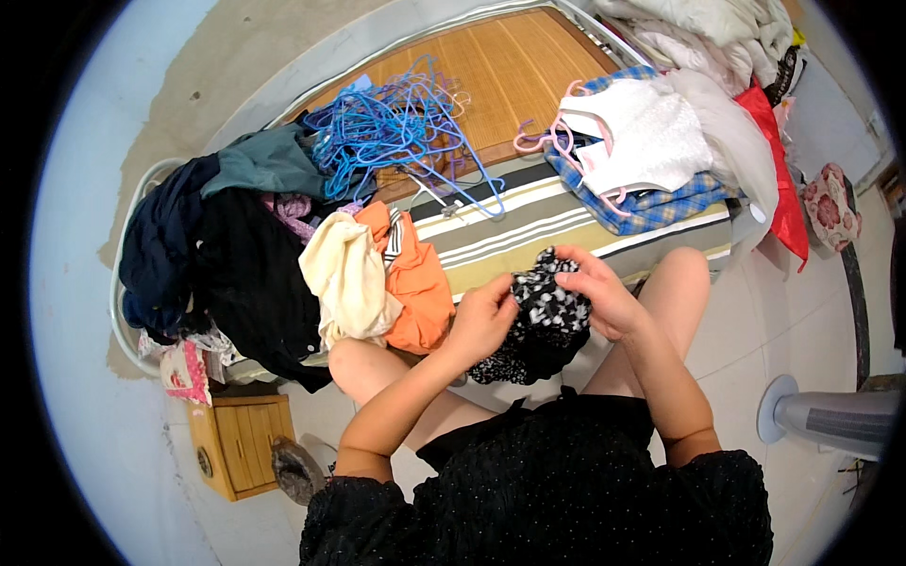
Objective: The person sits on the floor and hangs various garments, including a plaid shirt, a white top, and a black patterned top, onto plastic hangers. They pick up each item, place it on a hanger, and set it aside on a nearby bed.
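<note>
Between my hands hangs a black-and-white patterned garment (548,311), bunched up above my lap. My left hand (485,318) pinches its left edge, while the fingers and thumb of my right hand (598,290) grip its upper right part. The lower folds of the cloth droop between my knees. Just left of my left hand lie an orange garment (421,297) and a cream garment (350,276) on the bed. Beyond my right hand, a white sleeveless top (640,134) on a pink hanger (563,141) rests over blue plaid clothing (623,216).
A tangle of blue hangers (403,134) lies on the bamboo mat (517,71). Dark clothes (248,276) are heaped at the left end of the striped bed (509,240). A wooden cabinet (244,446) stands at lower left, a grey tower appliance (835,421) at right.
</note>
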The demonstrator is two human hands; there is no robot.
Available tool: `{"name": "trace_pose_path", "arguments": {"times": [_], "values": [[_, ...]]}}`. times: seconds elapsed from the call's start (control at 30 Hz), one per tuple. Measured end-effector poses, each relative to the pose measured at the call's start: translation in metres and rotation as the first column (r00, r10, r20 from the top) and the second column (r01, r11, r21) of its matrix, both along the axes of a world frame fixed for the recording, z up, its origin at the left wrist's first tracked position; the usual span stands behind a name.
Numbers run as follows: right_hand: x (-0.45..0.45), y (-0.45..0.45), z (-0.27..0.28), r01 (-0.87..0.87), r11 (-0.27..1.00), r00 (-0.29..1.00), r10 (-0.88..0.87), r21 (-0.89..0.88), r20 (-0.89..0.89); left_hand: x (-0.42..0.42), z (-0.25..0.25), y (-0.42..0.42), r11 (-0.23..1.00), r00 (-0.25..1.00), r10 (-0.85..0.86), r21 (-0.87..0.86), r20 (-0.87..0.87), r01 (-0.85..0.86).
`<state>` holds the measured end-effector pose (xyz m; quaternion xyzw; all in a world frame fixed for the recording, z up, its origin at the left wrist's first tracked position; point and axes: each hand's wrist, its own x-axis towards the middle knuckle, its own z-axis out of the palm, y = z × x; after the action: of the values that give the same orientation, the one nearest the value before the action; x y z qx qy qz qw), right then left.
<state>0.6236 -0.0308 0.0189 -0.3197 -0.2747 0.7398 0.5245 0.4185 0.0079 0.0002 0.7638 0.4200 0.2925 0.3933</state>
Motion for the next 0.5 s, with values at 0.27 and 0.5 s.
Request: {"name": "trace_pose_path", "arguments": {"times": [0.27, 0.5], "values": [[-0.015, -0.009, -0.004, -0.243, 0.911, 0.724, -0.058, 0.332, 0.688, -0.002, 0.028, 0.002, 0.951, 0.986, -0.133, -0.266, 0.104, 0.157], [-0.017, -0.004, -0.025, 0.178, 0.915, 0.850, -0.329, 0.363, 0.411, -0.016, 0.050, 0.012, 0.892, 0.981, -0.171, -0.408, 0.092, 0.194]]}}
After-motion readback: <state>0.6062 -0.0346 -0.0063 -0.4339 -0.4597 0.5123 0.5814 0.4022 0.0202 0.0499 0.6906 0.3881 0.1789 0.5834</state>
